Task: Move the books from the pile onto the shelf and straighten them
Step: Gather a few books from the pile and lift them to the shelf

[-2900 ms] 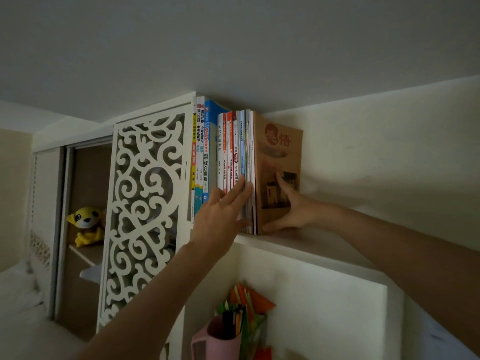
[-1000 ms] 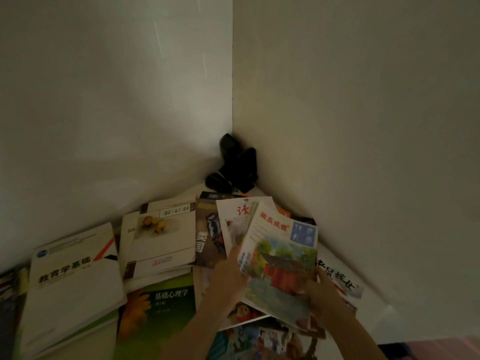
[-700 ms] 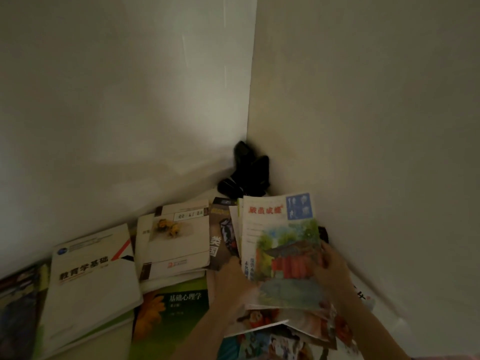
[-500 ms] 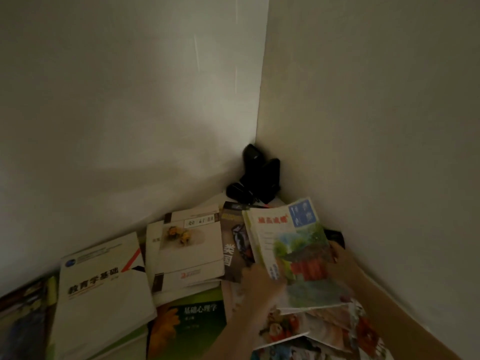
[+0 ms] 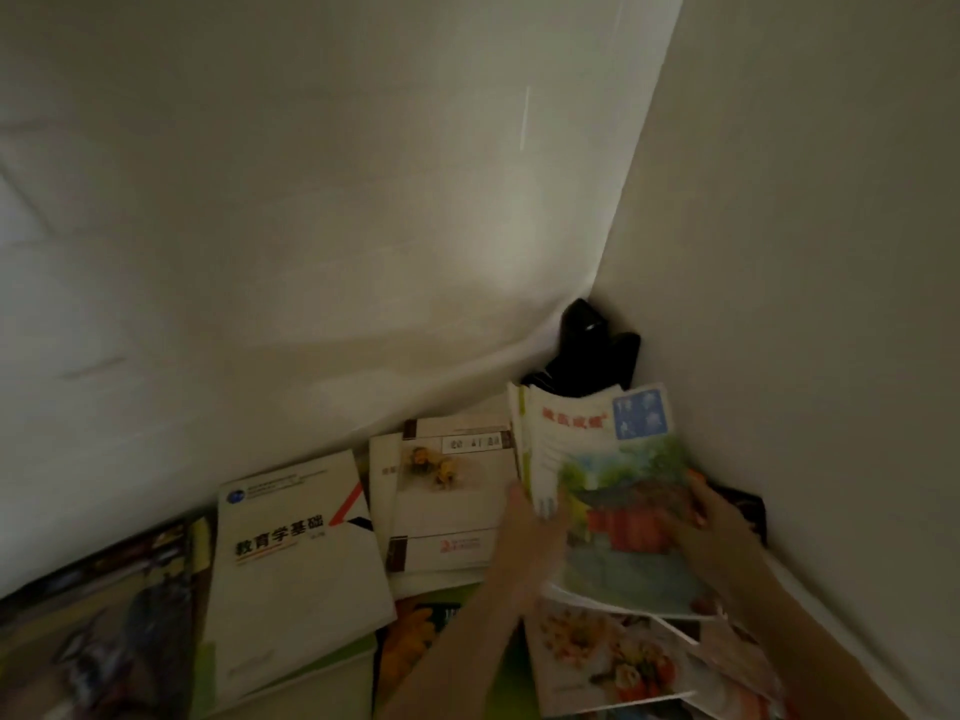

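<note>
Your left hand grips the left edge of a thin stack of books, thumb on the front cover, fingers curled behind; your right hand holds the right edge, fingers clamped on the cover with the red building. The stack is tilted up off the pile, near the corner where the two walls meet; a black object sits in that corner just behind it. The other books lie flat along the left wall: a cream book with yellow flowers just beside your left hand; a white textbook further left; a dark book at the far left edge.
</note>
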A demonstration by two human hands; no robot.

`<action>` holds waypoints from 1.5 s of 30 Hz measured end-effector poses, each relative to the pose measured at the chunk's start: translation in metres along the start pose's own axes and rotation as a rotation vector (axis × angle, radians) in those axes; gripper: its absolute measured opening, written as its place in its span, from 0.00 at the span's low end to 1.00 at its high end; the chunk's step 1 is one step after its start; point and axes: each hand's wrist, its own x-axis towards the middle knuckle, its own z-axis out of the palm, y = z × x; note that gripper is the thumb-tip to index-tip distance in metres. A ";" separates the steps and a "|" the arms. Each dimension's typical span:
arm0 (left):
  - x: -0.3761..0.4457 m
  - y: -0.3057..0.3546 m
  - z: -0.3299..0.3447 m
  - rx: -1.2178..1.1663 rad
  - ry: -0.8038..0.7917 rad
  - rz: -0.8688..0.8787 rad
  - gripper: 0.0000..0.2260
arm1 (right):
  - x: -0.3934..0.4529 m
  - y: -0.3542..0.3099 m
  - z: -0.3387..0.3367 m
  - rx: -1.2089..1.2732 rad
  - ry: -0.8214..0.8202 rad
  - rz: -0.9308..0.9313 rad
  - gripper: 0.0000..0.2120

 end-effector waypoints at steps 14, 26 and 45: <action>-0.045 -0.035 -0.165 0.020 0.251 -0.070 0.14 | -0.003 0.008 0.058 -0.384 -0.012 0.145 0.18; -0.043 -0.056 -0.179 0.040 0.215 -0.097 0.26 | 0.011 -0.036 0.053 -0.147 0.095 0.046 0.21; -0.033 -0.065 -0.178 -0.061 0.266 -0.215 0.18 | -0.013 0.000 0.052 -0.299 0.010 0.231 0.17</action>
